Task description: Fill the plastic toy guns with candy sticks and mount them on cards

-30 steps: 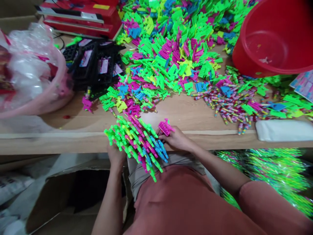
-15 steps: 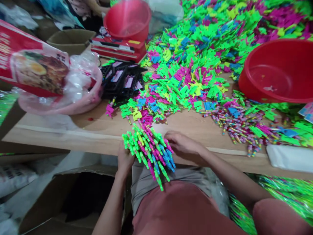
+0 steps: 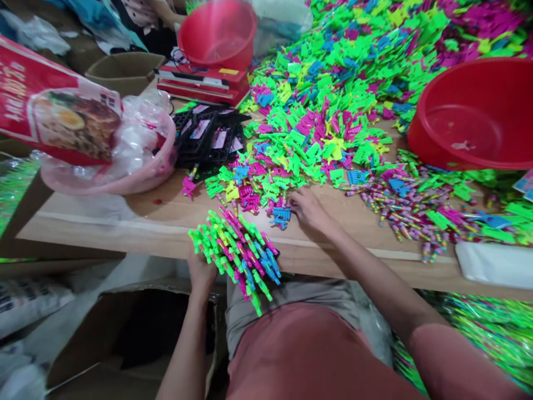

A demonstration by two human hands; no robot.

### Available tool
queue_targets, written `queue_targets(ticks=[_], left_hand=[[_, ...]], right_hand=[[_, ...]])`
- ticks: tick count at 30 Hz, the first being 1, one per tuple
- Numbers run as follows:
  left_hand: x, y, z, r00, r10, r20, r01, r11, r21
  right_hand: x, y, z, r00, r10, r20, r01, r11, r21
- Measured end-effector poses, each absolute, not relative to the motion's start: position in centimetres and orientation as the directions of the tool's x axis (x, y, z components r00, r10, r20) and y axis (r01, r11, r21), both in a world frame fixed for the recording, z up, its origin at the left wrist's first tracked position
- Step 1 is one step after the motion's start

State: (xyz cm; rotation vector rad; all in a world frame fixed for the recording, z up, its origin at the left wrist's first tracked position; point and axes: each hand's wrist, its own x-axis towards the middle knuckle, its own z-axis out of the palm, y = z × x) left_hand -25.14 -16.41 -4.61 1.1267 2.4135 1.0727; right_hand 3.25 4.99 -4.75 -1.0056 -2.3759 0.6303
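My left hand [image 3: 202, 269] is closed around the side of a thick bundle of small plastic pieces [image 3: 237, 253], held at the table's front edge. These are bright green, magenta, blue and yellow, stacked close together in rows; what holds them together is hidden. My right hand [image 3: 310, 208] reaches over the table, its fingertips pinched at a small blue plastic piece [image 3: 281, 215] with comb-like slots. Just beyond it spreads a large pile of similar loose pieces [image 3: 308, 128]. Part of my left fingers is hidden behind the bundle.
Red tubs stand at the right [image 3: 453, 133] and back [image 3: 216, 33]. Black frames [image 3: 208, 139] lie left of the pile. Beside them is a pink basket [image 3: 137, 180] with plastic bags. Short striped sticks [image 3: 400, 208] and a white packet [image 3: 491, 264] are at right.
My right hand has moved forward from beside the bundle to the pile's near edge, and a blue piece now shows at its fingertips. The bundle in my left hand has shifted left.
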Motion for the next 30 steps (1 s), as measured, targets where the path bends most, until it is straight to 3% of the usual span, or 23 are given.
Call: queue_targets(ticks=[5, 13, 20, 23, 27, 30], left_hand=[[-25.3, -16.6, -5.2, -0.657, 0.749, 0.083, 0.561, 0.413, 0.718], [-25.4, -16.7, -5.5, -0.666, 0.743, 0.063, 0.550, 0.432, 0.715], [-25.4, -16.7, -5.8, -0.688, 0.725, 0.039, 0.546, 0.481, 0.686], [-25.5, -16.7, -6.2, -0.683, 0.728, 0.057, 0.569, 0.481, 0.666], [-25.3, -16.5, -6.3, -0.676, 0.730, 0.104, 0.582, 0.441, 0.683], [-25.1, -16.4, -6.2, -0.669, 0.736, 0.105, 0.581, 0.430, 0.691]], right_hand=[[5.8, 3.6, -5.0, -0.575, 0.792, 0.205, 0.586, 0.573, -0.573], [7.4, 3.2, -3.2, -0.442, 0.825, 0.351, 0.599, 0.563, -0.569], [6.6, 1.2, 0.0, -0.383, 0.868, 0.315, 0.477, 0.478, -0.738], [6.0, -1.7, 0.2, -0.432, 0.873, 0.224, 0.401, 0.409, -0.820], [4.8, -5.9, -1.6, -0.562, 0.819, -0.114, 0.185, -0.010, -0.983], [3.9, -7.3, -3.2, -0.639, 0.743, -0.199, 0.116, -0.163, -0.980]])
